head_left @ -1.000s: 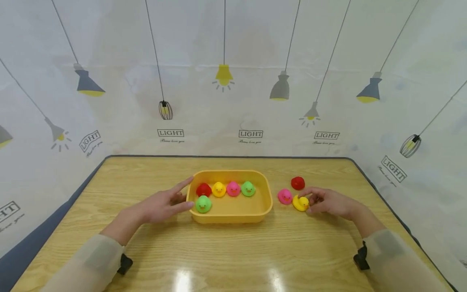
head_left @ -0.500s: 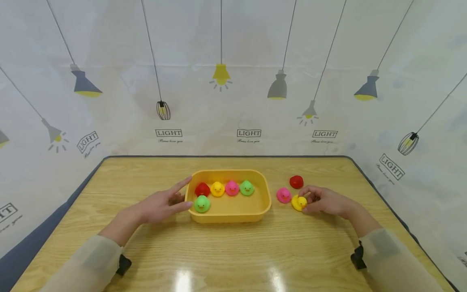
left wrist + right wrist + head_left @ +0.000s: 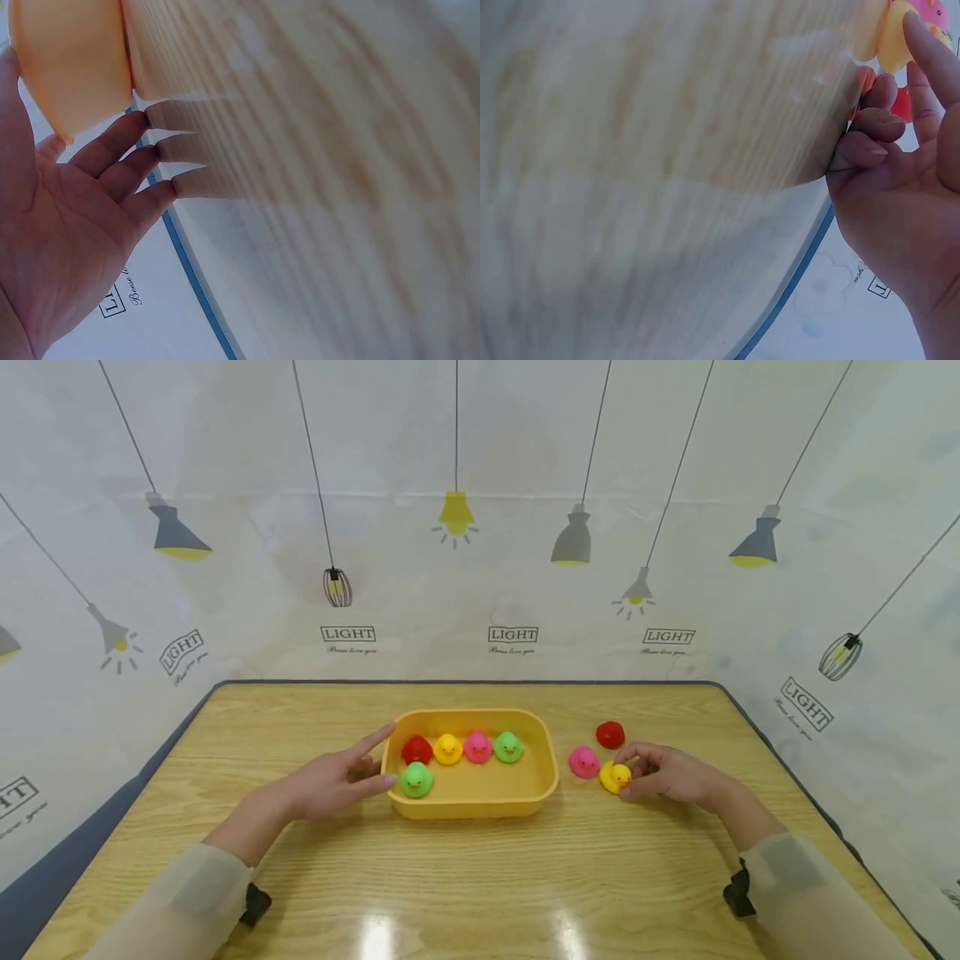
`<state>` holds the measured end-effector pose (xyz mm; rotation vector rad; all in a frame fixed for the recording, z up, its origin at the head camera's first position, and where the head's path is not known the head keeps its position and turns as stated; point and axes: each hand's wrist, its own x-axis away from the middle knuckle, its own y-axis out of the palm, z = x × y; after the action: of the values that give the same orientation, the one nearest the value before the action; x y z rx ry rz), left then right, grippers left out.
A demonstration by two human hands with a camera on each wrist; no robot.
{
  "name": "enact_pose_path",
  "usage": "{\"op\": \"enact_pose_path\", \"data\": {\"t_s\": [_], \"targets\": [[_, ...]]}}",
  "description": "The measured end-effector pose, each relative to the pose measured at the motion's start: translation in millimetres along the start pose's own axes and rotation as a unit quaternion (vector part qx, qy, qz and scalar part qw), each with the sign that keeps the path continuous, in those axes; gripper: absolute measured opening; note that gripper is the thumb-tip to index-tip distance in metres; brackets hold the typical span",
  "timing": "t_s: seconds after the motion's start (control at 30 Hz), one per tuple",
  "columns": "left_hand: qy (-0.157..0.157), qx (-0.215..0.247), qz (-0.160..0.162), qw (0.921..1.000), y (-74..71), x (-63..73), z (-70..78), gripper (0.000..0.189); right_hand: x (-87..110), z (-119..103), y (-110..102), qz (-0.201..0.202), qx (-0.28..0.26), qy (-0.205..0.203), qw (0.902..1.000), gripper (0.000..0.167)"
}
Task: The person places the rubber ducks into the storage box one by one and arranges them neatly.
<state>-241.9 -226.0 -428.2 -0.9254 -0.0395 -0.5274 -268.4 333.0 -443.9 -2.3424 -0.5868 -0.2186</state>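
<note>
The yellow duck (image 3: 612, 778) sits, in the head view, on the bench (image 3: 480, 881), right of the tray (image 3: 472, 811), pinched by the fingers of the right hand (image 3: 672, 776). A pink duck (image 3: 583, 762) is just beside it, a red duck (image 3: 611, 734) near. The left hand (image 3: 334, 785) touches the tray's left side with released, spread fingers. Inside the tray stand a back row of ducks (image 3: 477, 747), coloured red, yellow, pink and green, and a green duck (image 3: 416, 779) in front.

In the left wrist view, the left fingers reach loosely toward the tray's wall.

In the right wrist view, the right thumb lies against the yellow duck.
</note>
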Motion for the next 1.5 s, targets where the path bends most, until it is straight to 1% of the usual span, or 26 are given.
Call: {"op": "enact_pose_path", "data": {"t_s": [0.03, 0.13, 0.27, 0.43, 0.57, 0.67, 0.73, 0.97, 1.07, 1.3, 1.5], "targets": [[0.003, -0.001, 0.0, 1.0, 0.0, 0.1, -0.2, 0.091, 0.5, 0, 0, 0.002, 0.002, -0.001, 1.0, 0.042], [-0.001, 0.003, -0.001, 1.0, 0.7, -0.3, -1.4, 0.09, 3.0, 0, 1, 0.011, 0.005, 0.007, 0.9999, 0.042], [-0.004, 0.004, -0.003, 1.0, 1.3, -1.1, -1.5, 0.09, 8.1, 0, 1, 0.019, 0.004, 0.003, 0.9998, 0.04], [-0.001, 0.0, -0.002, 1.0, -0.2, -0.7, -0.5, 0.091, 14.7, -4, 3, 0.03, -0.005, -0.032, 0.999, 0.04], [-0.006, -0.002, -0.001, 1.0, -0.7, -0.5, -0.6, 0.091, 19.7, -12, 4, 0.063, -0.003, -0.058, 0.9963, 0.037], [-0.006, -0.006, 0.001, 1.0, -0.6, -0.3, -0.5, 0.091, 22.2, -23, 7, 0.086, -0.003, -0.069, 0.9939, 0.035], [-0.006, -0.006, 0.003, 1.0, -0.5, -0.2, -0.5, 0.091, 22.5, -32, 10, 0.094, 0.0, -0.083, 0.9921, 0.035], [0.0, -0.009, 0.006, 0.9999, -0.1, 0.6, -0.1, 0.09, 19.3, -64, 24, 0.109, 0.015, -0.125, 0.986, 0.032], [0.0, -0.009, 0.006, 0.9999, -0.1, 1.0, 0.2, 0.09, 16.3, -78, 29, 0.116, 0.019, -0.132, 0.9843, 0.031], [0.003, -0.011, 0.007, 0.9999, -0.3, 0.2, -1.5, 0.09, 2.5, -104, 42, 0.101, -0.001, -0.145, 0.9842, 0.027], [0.001, -0.008, 0.007, 0.9999, 0.3, -0.5, -1.9, 0.089, -9.6, -121, 57, 0.088, -0.03, -0.163, 0.9823, 0.031]]}}
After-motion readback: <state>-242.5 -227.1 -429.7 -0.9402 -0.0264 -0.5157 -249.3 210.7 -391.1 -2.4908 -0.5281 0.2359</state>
